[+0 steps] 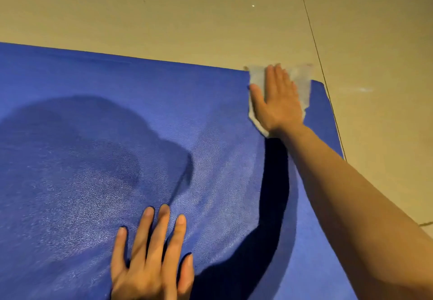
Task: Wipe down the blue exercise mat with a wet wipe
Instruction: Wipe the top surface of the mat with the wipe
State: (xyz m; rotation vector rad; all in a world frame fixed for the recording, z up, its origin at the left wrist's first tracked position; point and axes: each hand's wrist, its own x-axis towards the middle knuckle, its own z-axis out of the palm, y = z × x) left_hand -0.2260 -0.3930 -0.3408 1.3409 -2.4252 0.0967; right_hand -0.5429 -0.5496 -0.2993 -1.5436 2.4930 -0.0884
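Pressing wet wipe [302, 81] onto mat [93, 135]

A blue exercise mat [93, 117] lies flat on the beige tiled floor [164, 13].

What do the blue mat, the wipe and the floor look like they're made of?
The mat looks like foam or rubber: matte blue with a fine pebbled grain. The wipe under the right hand seems thin non-woven cloth, whitish, slightly see-through, with a ragged edge. The floor looks like glossy beige tile, with thin joint lines and light glints.
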